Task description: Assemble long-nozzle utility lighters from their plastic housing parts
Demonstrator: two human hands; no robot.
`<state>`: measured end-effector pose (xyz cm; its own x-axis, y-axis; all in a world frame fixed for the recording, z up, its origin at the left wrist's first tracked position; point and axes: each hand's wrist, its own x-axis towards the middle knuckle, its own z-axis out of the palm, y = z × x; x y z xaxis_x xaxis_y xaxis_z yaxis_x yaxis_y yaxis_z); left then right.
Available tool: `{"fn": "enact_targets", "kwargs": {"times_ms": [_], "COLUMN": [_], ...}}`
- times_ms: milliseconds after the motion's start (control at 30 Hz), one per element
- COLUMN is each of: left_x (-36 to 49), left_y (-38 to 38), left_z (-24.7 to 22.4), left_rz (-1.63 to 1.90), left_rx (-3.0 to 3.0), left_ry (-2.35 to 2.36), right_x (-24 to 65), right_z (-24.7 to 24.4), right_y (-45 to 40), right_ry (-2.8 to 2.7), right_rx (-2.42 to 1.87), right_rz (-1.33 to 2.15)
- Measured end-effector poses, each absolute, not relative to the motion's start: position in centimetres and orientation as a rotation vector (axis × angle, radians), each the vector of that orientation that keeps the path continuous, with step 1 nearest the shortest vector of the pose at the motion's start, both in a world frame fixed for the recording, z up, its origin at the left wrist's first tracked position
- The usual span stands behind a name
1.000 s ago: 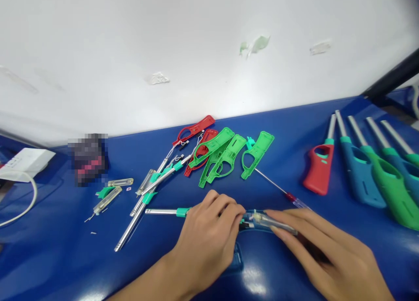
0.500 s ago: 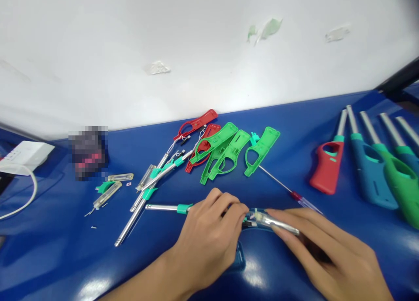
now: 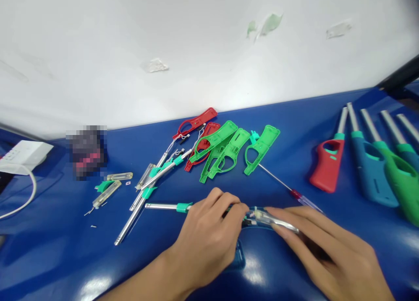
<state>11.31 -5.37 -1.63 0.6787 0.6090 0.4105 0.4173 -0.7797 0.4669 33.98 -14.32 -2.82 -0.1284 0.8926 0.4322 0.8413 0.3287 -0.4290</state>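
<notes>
My left hand is closed over an opened gas lighter, and its metal tube with a green collar sticks out to the left. The fingers of my right hand pinch a clear fuel tank at the lighter's blue half-shell, right of my left fingertips. Whether the tank sits fully inside the shell I cannot tell. Another blue shell piece lies partly hidden under my left hand. Small black and white parts show between the hands.
Green half-shells and red half-shells lie beyond my hands, with metal tubes to the left. Loose fuel tanks lie farther left. A screwdriver is right of centre. Whole lighters, one red, line the right side.
The view has shifted very slightly. Both hands keep nearly the same place and grip on the lighter and its tank.
</notes>
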Motion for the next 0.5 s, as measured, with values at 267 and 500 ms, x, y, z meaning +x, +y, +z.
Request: {"fn": "enact_targets", "kwargs": {"times_ms": [267,500], "left_x": [11.30,11.06], "left_y": [-5.22,-5.22], "left_z": [-1.99,-2.17], "left_rz": [0.768,0.757], "left_rx": [2.604,2.645], "left_ry": [0.786,0.765], "right_x": [34.30,34.06], "right_z": [-2.81,-2.86], "right_y": [-14.46,-14.74], "right_ry": [-2.003,-1.929], "right_rx": [-1.507,-1.547], "right_rz": [0.119,0.116]}}
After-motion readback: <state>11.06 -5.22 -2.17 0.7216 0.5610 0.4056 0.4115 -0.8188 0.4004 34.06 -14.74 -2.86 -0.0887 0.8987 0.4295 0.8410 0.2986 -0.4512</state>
